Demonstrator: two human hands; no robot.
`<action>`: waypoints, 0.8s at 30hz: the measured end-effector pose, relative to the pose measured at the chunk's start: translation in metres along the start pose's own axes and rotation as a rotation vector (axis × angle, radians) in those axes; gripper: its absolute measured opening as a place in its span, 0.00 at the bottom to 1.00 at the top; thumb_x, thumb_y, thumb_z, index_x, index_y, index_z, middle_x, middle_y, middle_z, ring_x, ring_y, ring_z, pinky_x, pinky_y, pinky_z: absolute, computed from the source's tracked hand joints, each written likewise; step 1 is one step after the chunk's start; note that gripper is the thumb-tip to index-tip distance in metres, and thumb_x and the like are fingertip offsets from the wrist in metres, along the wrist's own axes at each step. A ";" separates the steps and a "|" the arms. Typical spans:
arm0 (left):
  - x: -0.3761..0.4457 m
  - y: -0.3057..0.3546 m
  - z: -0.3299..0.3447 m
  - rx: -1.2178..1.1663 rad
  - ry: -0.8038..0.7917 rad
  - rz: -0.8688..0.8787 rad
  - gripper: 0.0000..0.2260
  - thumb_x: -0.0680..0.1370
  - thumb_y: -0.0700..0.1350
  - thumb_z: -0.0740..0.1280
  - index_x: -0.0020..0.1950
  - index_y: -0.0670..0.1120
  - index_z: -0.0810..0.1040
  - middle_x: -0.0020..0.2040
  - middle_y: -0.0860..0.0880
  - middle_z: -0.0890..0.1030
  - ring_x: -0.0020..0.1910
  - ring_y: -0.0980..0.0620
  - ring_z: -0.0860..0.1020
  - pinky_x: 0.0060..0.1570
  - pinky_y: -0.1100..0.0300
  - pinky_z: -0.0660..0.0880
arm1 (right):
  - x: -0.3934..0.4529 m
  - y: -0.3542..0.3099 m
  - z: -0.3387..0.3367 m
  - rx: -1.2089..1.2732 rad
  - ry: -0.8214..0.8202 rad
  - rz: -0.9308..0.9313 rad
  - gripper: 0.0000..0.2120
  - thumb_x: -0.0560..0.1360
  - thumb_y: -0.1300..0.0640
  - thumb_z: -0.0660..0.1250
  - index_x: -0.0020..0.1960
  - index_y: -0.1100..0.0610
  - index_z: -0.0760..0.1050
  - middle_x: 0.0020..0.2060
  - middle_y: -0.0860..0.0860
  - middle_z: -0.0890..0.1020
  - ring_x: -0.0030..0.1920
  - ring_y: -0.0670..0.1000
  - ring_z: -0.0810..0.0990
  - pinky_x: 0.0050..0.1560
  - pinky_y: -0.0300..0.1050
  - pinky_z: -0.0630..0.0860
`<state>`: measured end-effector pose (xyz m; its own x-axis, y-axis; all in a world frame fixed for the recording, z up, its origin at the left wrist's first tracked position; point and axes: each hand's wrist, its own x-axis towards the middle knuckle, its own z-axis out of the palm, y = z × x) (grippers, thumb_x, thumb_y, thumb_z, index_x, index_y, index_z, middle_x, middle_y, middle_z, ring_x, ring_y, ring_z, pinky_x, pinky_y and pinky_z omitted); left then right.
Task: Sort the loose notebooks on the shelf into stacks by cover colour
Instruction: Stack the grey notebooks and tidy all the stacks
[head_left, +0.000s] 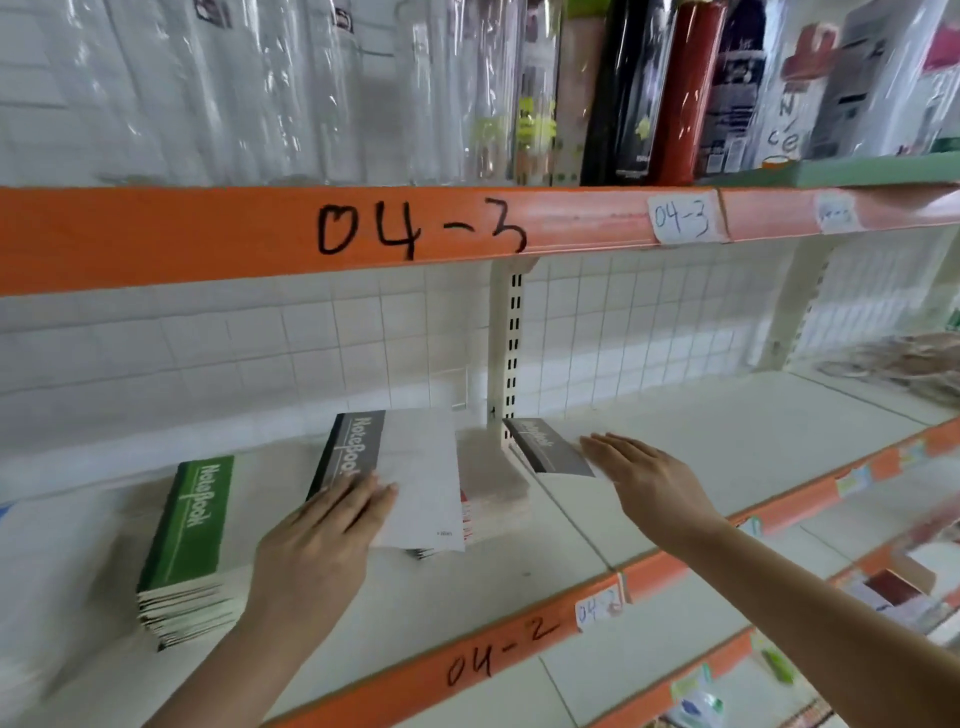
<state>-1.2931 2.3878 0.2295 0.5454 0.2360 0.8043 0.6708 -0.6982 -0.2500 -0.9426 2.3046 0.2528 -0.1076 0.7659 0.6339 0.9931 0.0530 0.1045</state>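
Observation:
A stack of green-cover notebooks (189, 525) lies at the left of the white shelf (701, 441). In the middle sits a grey-cover stack (410, 467), with red edges showing on the pile behind it. My left hand (324, 545) rests flat on the top grey notebook, fingers straight. One loose grey notebook (545, 447) lies by the slotted upright. My right hand (644, 478) lies over its right part with fingers extended; whether it grips the notebook is hidden.
The shelf's orange front edge (498, 660) is marked 04-2, and the shelf above (415, 228) 04-3. Wrapped rolls and packets stand on that upper shelf. A blurred pile of goods (904, 364) sits at the far right. Lower shelves hold small packets.

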 end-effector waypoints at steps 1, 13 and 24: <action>0.004 0.008 0.005 0.015 -0.008 -0.017 0.23 0.77 0.33 0.51 0.57 0.42 0.84 0.55 0.44 0.83 0.53 0.44 0.83 0.55 0.49 0.77 | 0.000 0.012 0.004 0.003 -0.007 -0.011 0.26 0.67 0.65 0.51 0.57 0.58 0.81 0.51 0.52 0.84 0.51 0.53 0.84 0.45 0.46 0.80; 0.049 0.133 0.051 0.156 -0.090 -0.233 0.23 0.71 0.33 0.53 0.54 0.43 0.85 0.55 0.44 0.84 0.53 0.43 0.83 0.53 0.49 0.78 | 0.002 0.136 0.047 0.101 -0.307 -0.110 0.33 0.72 0.74 0.54 0.75 0.56 0.62 0.72 0.53 0.67 0.74 0.54 0.63 0.73 0.51 0.55; 0.090 0.200 0.073 0.157 -0.178 -0.338 0.22 0.70 0.36 0.56 0.53 0.46 0.86 0.52 0.48 0.85 0.50 0.47 0.84 0.46 0.55 0.80 | 0.024 0.167 0.097 0.171 -0.736 -0.148 0.31 0.80 0.67 0.52 0.78 0.46 0.50 0.77 0.46 0.54 0.77 0.48 0.52 0.73 0.46 0.59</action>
<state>-1.0735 2.3189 0.2124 0.3502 0.5571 0.7530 0.8880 -0.4532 -0.0777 -0.7746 2.3939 0.2116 -0.2408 0.9689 -0.0567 0.9706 0.2407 -0.0090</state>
